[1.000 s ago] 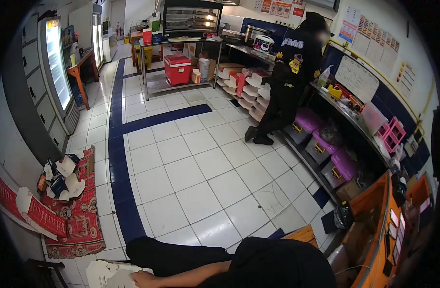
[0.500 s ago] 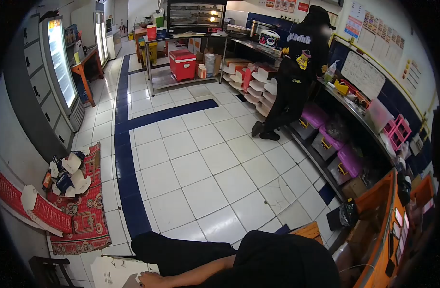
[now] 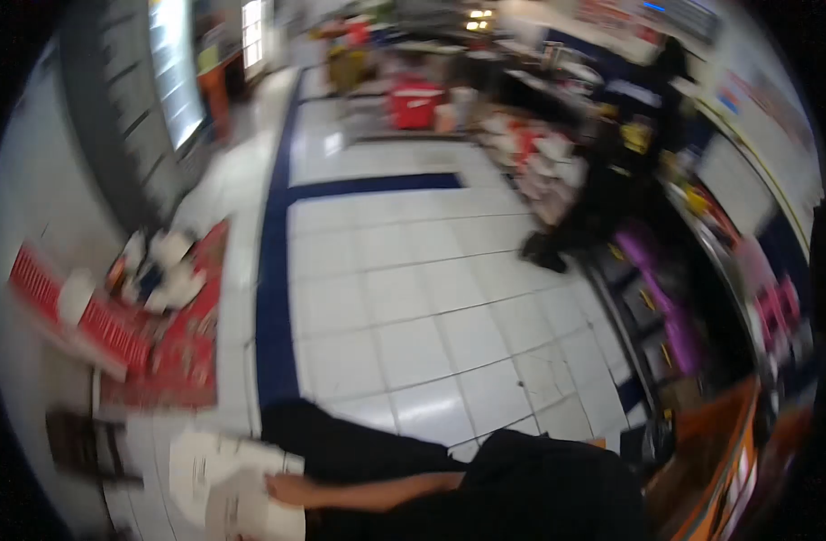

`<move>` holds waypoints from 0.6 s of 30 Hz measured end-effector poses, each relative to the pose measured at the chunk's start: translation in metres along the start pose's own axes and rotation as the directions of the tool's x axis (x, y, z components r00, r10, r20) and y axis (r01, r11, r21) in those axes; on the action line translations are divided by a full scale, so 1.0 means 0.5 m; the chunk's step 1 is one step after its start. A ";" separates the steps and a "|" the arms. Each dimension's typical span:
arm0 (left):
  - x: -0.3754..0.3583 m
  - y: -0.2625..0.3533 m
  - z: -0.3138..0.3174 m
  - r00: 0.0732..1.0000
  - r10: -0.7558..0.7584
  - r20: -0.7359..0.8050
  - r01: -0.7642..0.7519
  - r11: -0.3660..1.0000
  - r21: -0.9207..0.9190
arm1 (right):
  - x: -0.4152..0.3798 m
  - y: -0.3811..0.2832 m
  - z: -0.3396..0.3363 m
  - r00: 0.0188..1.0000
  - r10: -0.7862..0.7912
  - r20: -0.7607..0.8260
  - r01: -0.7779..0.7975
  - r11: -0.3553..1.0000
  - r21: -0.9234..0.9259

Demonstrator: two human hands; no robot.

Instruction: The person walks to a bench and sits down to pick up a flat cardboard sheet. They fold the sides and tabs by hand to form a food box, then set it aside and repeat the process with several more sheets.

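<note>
My left hand [image 3: 288,491] is at the bottom left, at the end of a bare forearm that reaches leftward across my dark trousers [image 3: 350,446]. Its fingers are closed at the right edge of a white cardboard carton [image 3: 201,469], which looks partly folded and carries small dark print. Motion blur smears the fingertips and the carton's lower part runs to the picture's bottom edge. My right hand is out of the picture.
A red patterned mat [image 3: 183,361] holds a pile of cartons [image 3: 165,270]. Beside it is a dark stool [image 3: 93,446]. A person in black [image 3: 634,126] stands at the right counter above purple-lidded boxes [image 3: 656,288]. A red cooler [image 3: 415,104] sits farther back.
The view has swung, so the room sits farther right and is blurred. My left hand and the carton appear higher, with more of the carton showing. The person at the counter keeps a similar stance.
</note>
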State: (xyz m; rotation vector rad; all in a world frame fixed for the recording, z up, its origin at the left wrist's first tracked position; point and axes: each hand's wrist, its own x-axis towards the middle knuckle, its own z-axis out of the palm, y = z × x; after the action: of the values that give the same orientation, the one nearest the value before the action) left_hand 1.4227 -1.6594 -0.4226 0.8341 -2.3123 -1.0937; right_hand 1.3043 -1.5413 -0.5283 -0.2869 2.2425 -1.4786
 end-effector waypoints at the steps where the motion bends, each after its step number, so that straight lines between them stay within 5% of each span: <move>1: 0.024 -0.124 0.018 0.997 0.060 -0.048 -0.057 0.997 0.046 | 0.001 -0.019 -0.036 0.976 0.011 0.217 0.024 0.987 -0.157; 2: 0.028 -0.257 -0.003 0.988 0.116 -0.098 -0.105 0.989 0.108 | 0.004 -0.016 -0.022 0.987 0.105 0.121 -0.087 0.985 -0.147; 4: -0.014 -0.116 -0.043 0.996 -0.060 -0.072 0.080 0.942 0.325 | 0.005 0.013 -0.020 0.993 0.028 0.112 -0.025 0.999 -0.024; 7: -0.064 -0.143 -0.046 0.944 -0.322 -0.072 0.328 0.941 0.082 | -0.027 -0.006 -0.024 0.986 0.093 0.142 -0.104 0.992 0.073; 11: -0.079 -0.149 -0.031 0.880 -0.473 0.032 0.474 0.875 -0.101 | -0.028 0.002 -0.010 0.987 0.063 0.148 -0.064 0.998 0.001; 18: -0.063 -0.224 0.004 0.877 -0.480 -0.009 0.442 0.816 -0.373 | -0.042 -0.028 -0.032 0.971 0.085 0.222 -0.105 0.991 0.082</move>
State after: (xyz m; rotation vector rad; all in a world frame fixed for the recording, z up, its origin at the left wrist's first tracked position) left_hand 1.4808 -1.6931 -0.5175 1.3034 -1.7741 -1.5771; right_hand 1.3146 -1.5255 -0.5051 -0.2928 1.9809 -1.4234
